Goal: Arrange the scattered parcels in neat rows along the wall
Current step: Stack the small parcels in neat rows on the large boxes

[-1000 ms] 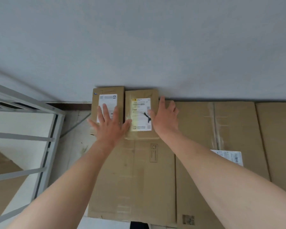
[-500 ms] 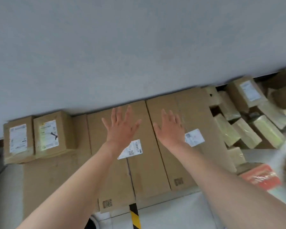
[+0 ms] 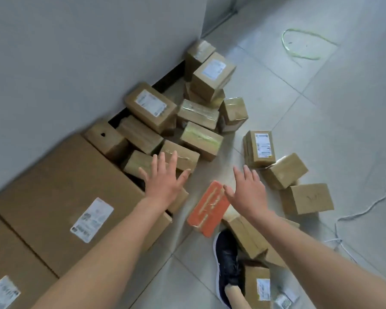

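Head view: white parcel labels (image 3: 150, 103), illegible

We see our left hand (image 3: 165, 184) and right hand (image 3: 245, 192) reaching out, fingers spread and holding nothing, above a jumble of small brown parcels (image 3: 201, 139) on the tiled floor (image 3: 321, 108). An orange parcel (image 3: 207, 208) lies between the hands. A large flat carton (image 3: 60, 190) lies along the grey wall (image 3: 76, 52).

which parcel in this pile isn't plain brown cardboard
The orange parcel, lying just ahead of the dark shoe, with pale tape strips across it. All the other parcels in view are brown cardboard.
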